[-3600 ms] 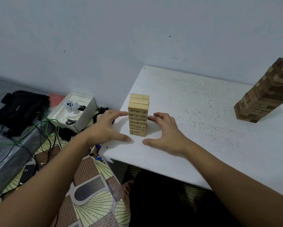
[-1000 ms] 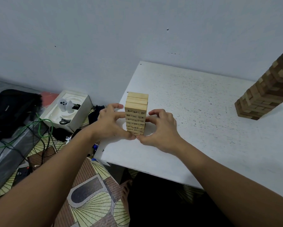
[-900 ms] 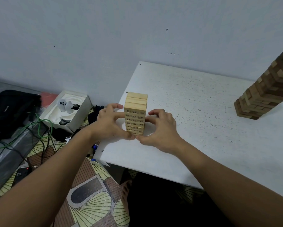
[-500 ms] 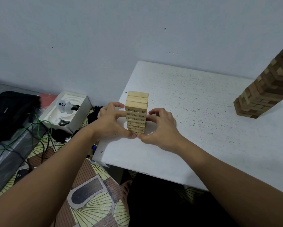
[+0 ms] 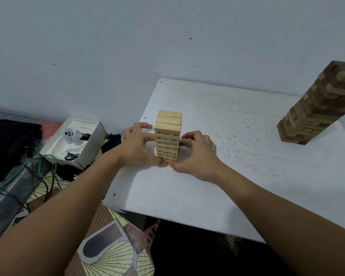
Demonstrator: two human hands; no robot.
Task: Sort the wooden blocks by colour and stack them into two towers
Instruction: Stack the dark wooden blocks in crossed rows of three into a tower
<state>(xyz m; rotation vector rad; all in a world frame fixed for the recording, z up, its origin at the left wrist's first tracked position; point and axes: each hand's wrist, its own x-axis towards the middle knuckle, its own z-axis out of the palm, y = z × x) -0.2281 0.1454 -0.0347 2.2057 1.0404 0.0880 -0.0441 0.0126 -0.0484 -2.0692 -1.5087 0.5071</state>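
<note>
Two hands hug the light tower [image 5: 168, 136] from both sides. The left hand [image 5: 136, 147] and the right hand [image 5: 195, 154] curl round it, thumbs almost meeting low at its front, so each grip is closed on the blocks. It stands on the white tabletop [image 5: 217, 188], right between the hands. The dark tower [image 5: 317, 108] leans far off past the right hand. This looks like squaring up the finished stack. Next comes letting go softly, so nothing tips.
</note>
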